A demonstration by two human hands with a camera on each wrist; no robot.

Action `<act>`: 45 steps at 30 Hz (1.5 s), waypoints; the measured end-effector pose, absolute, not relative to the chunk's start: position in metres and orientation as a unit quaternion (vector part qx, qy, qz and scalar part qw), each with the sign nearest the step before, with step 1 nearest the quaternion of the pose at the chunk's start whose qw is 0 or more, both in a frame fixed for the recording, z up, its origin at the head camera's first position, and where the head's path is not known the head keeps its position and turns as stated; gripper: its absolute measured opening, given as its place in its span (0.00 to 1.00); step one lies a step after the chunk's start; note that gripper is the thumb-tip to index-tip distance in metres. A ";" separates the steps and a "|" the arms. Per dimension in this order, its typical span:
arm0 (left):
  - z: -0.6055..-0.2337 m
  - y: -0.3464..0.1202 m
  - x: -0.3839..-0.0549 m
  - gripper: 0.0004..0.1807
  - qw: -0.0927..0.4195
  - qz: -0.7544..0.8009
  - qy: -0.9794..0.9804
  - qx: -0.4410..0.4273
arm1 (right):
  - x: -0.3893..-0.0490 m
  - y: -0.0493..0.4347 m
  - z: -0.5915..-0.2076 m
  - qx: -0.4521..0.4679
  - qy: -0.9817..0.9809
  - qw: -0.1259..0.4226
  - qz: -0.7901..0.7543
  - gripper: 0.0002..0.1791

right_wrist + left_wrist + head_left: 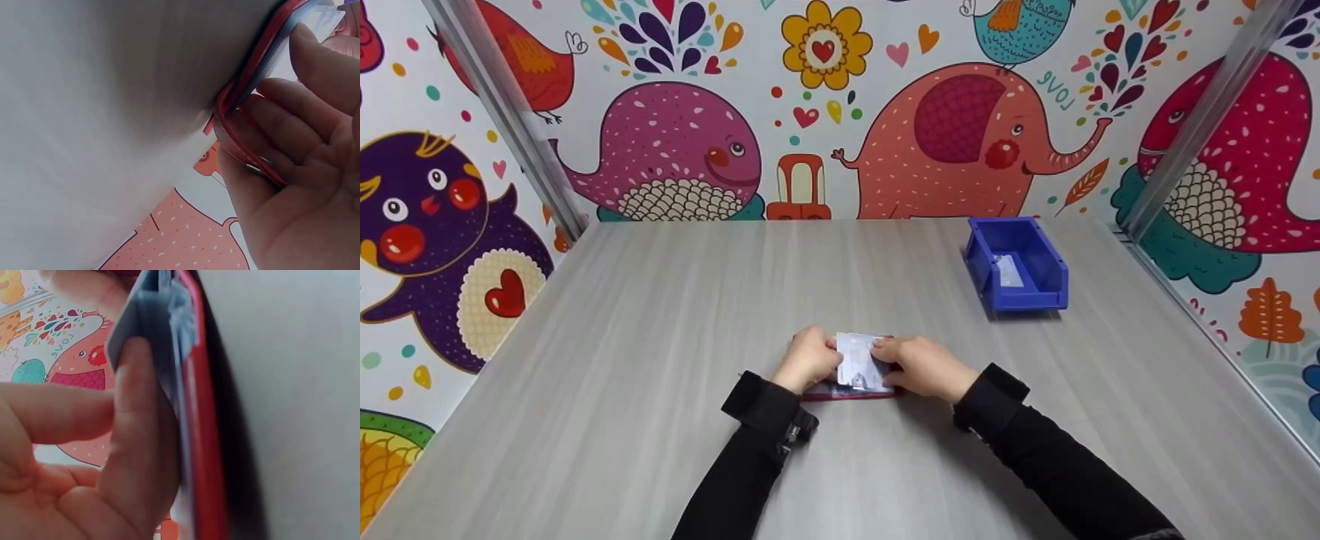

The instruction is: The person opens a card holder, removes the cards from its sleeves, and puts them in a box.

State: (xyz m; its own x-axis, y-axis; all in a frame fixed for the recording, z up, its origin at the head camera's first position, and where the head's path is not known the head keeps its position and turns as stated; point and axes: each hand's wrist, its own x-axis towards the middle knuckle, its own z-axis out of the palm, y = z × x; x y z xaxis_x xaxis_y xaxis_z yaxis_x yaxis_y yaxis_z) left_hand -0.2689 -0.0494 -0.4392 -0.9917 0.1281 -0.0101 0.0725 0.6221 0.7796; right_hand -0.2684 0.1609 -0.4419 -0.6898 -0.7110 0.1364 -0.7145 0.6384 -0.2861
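Observation:
In the head view a small white printed card (856, 352) lies over a red-covered card holder (847, 397) near the middle of the table. The left hand (810, 360) pinches the card's left edge; the left wrist view shows a fingertip against a pale leaf standing up from the red cover (203, 444). From the other side the right hand (922, 365) holds the card holder, its thumb on the stacked clear sleeves. Beneath them, in the right wrist view, its fingers curl behind the red cover and a thin red-edged flap (239, 143).
A blue plastic bin (1027, 301) stands at the back right of the table, with a white card (1007, 271) inside. Patterned wall panels (810, 150) and metal posts (502, 112) border the back and sides of the pale table (660, 322).

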 end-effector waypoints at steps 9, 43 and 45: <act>-0.438 -0.057 -0.267 0.07 0.049 0.485 0.872 0.046 | -0.268 0.160 -0.442 0.394 -0.904 0.001 0.166 0.24; -0.424 -0.083 -0.272 0.05 0.092 0.540 0.837 0.002 | -0.268 0.161 -0.442 0.397 -0.906 0.008 0.150 0.21; -0.422 -0.084 -0.272 0.06 0.092 0.543 0.835 0.000 | -0.268 0.161 -0.442 0.395 -0.906 0.007 0.151 0.22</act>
